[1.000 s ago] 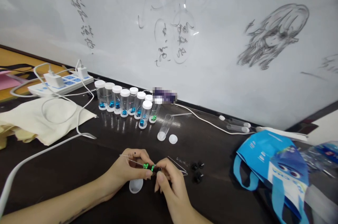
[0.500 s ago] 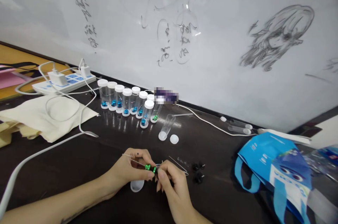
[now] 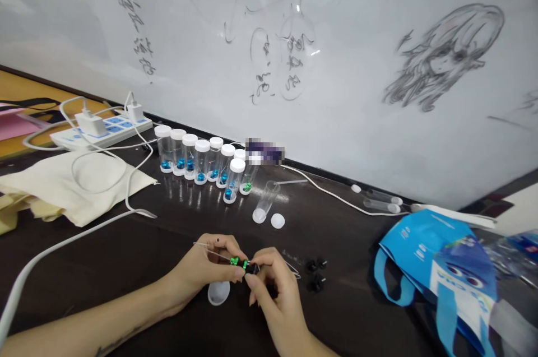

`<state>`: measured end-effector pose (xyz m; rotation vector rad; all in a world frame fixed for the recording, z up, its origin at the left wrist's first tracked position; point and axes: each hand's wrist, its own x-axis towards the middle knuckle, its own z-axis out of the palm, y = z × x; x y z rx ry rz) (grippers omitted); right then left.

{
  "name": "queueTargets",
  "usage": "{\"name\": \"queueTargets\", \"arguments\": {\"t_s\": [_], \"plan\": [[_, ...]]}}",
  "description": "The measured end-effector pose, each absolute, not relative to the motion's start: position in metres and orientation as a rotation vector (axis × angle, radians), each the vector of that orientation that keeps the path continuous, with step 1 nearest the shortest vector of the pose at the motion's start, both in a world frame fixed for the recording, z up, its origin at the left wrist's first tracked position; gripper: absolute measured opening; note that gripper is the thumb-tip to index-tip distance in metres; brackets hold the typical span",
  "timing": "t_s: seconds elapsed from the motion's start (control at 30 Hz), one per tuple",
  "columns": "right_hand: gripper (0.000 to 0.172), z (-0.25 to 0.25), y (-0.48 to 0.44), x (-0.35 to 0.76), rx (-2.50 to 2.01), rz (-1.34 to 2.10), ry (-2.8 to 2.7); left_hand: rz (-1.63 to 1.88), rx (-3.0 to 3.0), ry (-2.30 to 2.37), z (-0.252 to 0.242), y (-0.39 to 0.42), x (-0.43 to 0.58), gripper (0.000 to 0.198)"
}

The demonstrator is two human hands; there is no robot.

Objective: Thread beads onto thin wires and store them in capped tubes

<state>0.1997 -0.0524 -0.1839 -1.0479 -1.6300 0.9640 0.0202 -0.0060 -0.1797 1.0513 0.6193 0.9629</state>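
Observation:
My left hand (image 3: 205, 267) pinches a small shiny green-and-black part (image 3: 239, 262) between thumb and fingertips. A thin pale wire or rod (image 3: 218, 255) runs leftward from that part, across my left fingers. My right hand (image 3: 277, 284) closes its thumb and index finger on a black piece (image 3: 253, 269) at the part's right end; whether the two are joined I cannot tell. Under my left hand lies a small translucent white dish or cap (image 3: 218, 293). Several small black pieces (image 3: 316, 282) and a bent thin wire (image 3: 295, 270) lie right of my right hand.
Several clear white-capped tubes (image 3: 202, 162) with blue or green parts inside stand behind my hands. An open tube (image 3: 266, 203) lies near a white cap (image 3: 277, 221). A blue bag (image 3: 424, 245) is at right; a cloth (image 3: 75, 183) and a power strip (image 3: 113, 130) are at left.
My right hand has shifted slightly up, and its fingers now cover part of the bent wire. More of the black piece shows at the green part's right end.

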Motion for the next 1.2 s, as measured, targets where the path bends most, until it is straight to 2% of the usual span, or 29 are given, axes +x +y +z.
{"name": "queueTargets", "arguments": {"t_s": [0.13, 0.23, 0.37, 0.47, 0.57, 0.7, 0.9, 1.0, 1.2], "plan": [[0.009, -0.1835, -0.0525, 0.2005, -1.051, 0.991, -1.608, 0.959, 1.040, 0.622, -0.1774, -0.0068, 0.0205, 0.015], [0.019, -0.1816, -0.0531, 0.2007, -1.093, 1.033, -1.637, 0.936, 1.053, 0.617, -0.1767, -0.0073, 0.0204, 0.015], [0.009, -0.1814, -0.0518, 0.1998, -1.068, 0.976, -1.614, 0.965, 1.040, 0.634, -0.1787, -0.0059, 0.0200, 0.015], [0.010, -0.1819, -0.0503, 0.2002, -1.085, 0.974, -1.611, 0.958, 1.043, 0.626, -0.1798, -0.0051, 0.0200, 0.015], [0.019, -0.1819, -0.0504, 0.2006, -1.115, 1.023, -1.631, 0.936, 1.056, 0.618, -0.1796, -0.0053, 0.0202, 0.016], [0.007, -0.1827, -0.0514, 0.1998, -1.076, 1.004, -1.573, 0.953, 1.038, 0.630, -0.1784, -0.0051, 0.0206, 0.015], [0.017, -0.1835, -0.0498, 0.2001, -1.091, 1.053, -1.592, 0.938, 1.041, 0.623, -0.1783, -0.0051, 0.0205, 0.016], [0.006, -0.1844, -0.0493, 0.1999, -1.056, 1.021, -1.564, 0.949, 1.040, 0.633, -0.1793, -0.0053, 0.0201, 0.016], [0.010, -0.1857, -0.0501, 0.2006, -1.078, 1.050, -1.550, 0.947, 1.044, 0.628, -0.1783, -0.0050, 0.0208, 0.015]]}}
